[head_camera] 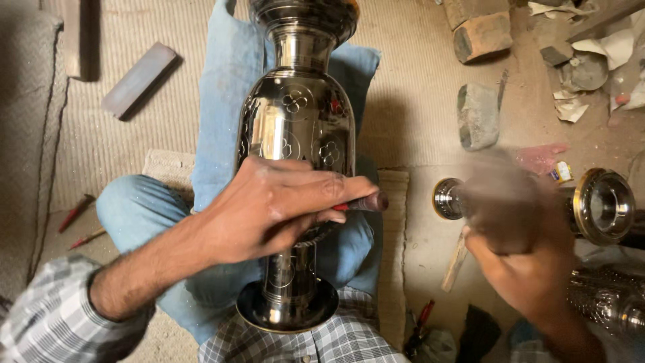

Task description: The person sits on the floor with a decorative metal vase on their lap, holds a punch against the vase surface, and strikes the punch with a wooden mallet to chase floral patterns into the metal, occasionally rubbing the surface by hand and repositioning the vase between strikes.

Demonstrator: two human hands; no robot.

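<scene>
One tall engraved metal vase [295, 128] lying lengthwise across the lap on a blue cloth [225, 87], with the left hand [269, 208] resting over its middle, fingers pinched together on one red-handled chisel [363, 203]. Right hand [517, 262] blurred, fingers wrapped on one blurred mallet [500, 202], blocking part of a second metal vessel [601, 205] lying on the floor. Beyond, two stone blocks [478, 114], one flat bar [138, 79], two red pencils [75, 214] well apart on the mat.

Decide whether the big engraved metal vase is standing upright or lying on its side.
Lying on its side. The vase rests lengthwise across the person's lap, its round base facing the camera and its neck pointing away.
</scene>
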